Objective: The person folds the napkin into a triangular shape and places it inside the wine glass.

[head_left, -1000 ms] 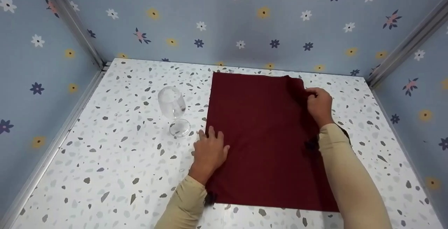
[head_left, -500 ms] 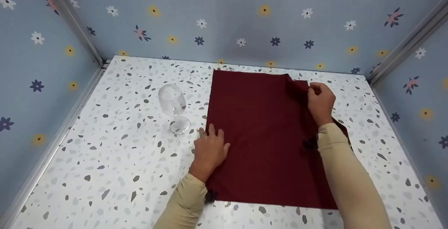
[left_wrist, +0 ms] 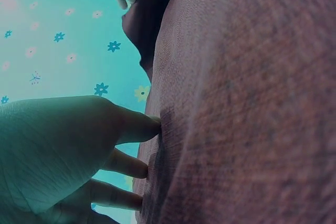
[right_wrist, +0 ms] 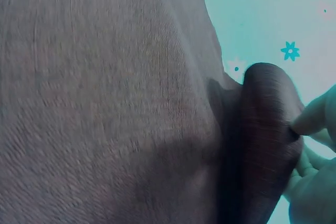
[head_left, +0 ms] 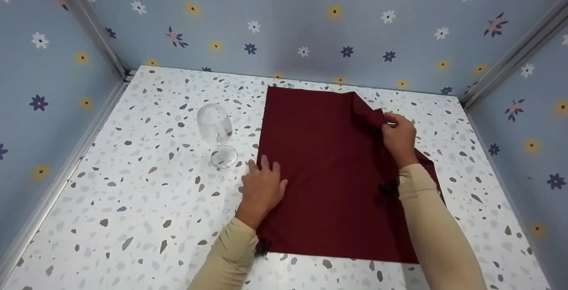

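Observation:
A dark red cloth (head_left: 319,170) lies spread on the speckled tabletop. At its far right corner my right hand (head_left: 399,137) pinches the edge between thumb and fingers, and the corner is lifted and folded inward there. The right wrist view shows the raised fold (right_wrist: 268,129) gripped at its side by thumb and fingers (right_wrist: 315,119). My left hand (head_left: 262,190) rests with fingers spread over the cloth's left edge. In the left wrist view its thumb and fingertips (left_wrist: 126,163) press on the fabric.
A clear stemmed glass (head_left: 217,130) is on the table left of the cloth, a short way beyond my left hand. Flower-patterned blue panels (head_left: 301,24) with metal corner posts enclose the speckled tabletop (head_left: 133,183) at the back and both sides.
My right hand has drawn the cloth's far right corner slightly inward and toward me, and the fold there has grown. The left hand stays in place on the left edge.

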`<action>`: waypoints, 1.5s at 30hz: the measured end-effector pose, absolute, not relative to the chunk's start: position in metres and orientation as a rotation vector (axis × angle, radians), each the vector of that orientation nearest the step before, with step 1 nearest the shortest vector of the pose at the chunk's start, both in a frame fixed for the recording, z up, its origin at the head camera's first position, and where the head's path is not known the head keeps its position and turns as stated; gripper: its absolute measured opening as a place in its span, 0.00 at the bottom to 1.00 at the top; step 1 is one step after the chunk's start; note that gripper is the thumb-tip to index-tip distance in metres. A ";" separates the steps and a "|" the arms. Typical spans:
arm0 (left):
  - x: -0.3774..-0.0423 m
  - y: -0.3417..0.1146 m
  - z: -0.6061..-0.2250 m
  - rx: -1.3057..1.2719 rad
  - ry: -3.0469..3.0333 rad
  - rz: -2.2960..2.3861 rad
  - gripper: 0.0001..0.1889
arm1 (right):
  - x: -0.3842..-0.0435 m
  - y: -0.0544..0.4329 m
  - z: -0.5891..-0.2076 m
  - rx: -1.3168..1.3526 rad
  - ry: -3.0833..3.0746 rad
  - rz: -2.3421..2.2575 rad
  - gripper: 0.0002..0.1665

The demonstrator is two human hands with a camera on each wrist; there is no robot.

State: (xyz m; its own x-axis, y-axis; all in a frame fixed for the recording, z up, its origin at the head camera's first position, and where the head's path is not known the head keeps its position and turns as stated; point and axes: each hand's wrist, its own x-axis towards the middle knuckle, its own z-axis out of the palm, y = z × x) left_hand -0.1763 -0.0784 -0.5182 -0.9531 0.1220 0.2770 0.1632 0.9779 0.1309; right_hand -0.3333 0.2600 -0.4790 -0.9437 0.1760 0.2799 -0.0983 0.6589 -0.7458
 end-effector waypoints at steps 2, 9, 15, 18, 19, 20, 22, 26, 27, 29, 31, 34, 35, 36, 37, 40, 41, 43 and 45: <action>-0.176 -0.080 -0.517 -0.203 -2.875 -0.228 0.25 | -0.331 0.256 -0.480 -0.044 -2.567 1.191 0.18; -0.172 -0.088 -0.518 -0.178 -2.902 -0.250 0.25 | -0.316 0.235 -0.499 0.005 -2.539 1.329 0.11; -0.176 -0.087 -0.518 -0.190 -2.896 -0.279 0.25 | -0.303 0.224 -0.504 0.047 -2.468 1.359 0.14; -0.176 -0.085 -0.519 -0.205 -2.878 -0.273 0.25 | -0.298 0.225 -0.502 0.043 -2.463 1.371 0.21; -0.176 -0.084 -0.518 -0.211 -2.866 -0.263 0.25 | -0.297 0.226 -0.501 0.034 -2.463 1.384 0.23; -0.176 -0.084 -0.519 -0.214 -2.859 -0.252 0.25 | -0.295 0.227 -0.501 0.023 -2.463 1.395 0.25; -0.176 -0.083 -0.519 -0.221 -2.849 -0.235 0.25 | -0.293 0.229 -0.499 -0.005 -2.454 1.424 0.27; -0.177 -0.080 -0.518 -0.228 -2.865 -0.237 0.25 | -0.290 0.235 -0.500 -0.058 -2.419 1.448 0.22; -0.178 -0.079 -0.517 -0.231 -2.872 -0.246 0.25 | -0.289 0.236 -0.500 -0.067 -2.405 1.460 0.20; -0.179 -0.078 -0.517 -0.237 -2.881 -0.259 0.25 | -0.288 0.239 -0.501 -0.074 -2.387 1.479 0.16; -0.179 -0.077 -0.517 -0.245 -2.879 -0.267 0.25 | -0.286 0.240 -0.502 -0.070 -2.372 1.510 0.13; -0.179 -0.078 -0.518 -0.251 -2.876 -0.265 0.25 | -0.282 0.237 -0.503 -0.059 -2.361 1.539 0.10; -0.179 -0.078 -0.518 -0.253 -2.876 -0.264 0.25 | -0.281 0.236 -0.503 -0.055 -2.359 1.538 0.10; -0.180 -0.078 -0.518 -0.254 -2.874 -0.263 0.25 | -0.280 0.234 -0.503 -0.055 -2.353 1.542 0.10; -0.180 -0.079 -0.518 -0.257 -2.870 -0.263 0.25 | -0.279 0.232 -0.503 -0.054 -2.351 1.541 0.11; -0.180 -0.080 -0.518 -0.264 -2.859 -0.262 0.25 | -0.274 0.224 -0.502 -0.043 -2.342 1.532 0.14; -0.180 -0.080 -0.518 -0.267 -2.856 -0.262 0.25 | -0.272 0.222 -0.501 -0.036 -2.341 1.526 0.14; -0.180 -0.080 -0.518 -0.272 -2.849 -0.266 0.25 | -0.267 0.216 -0.496 -0.026 -2.340 1.521 0.13; -0.180 -0.081 -0.518 -0.272 -2.849 -0.273 0.25 | -0.259 0.210 -0.488 -0.023 -2.342 1.512 0.13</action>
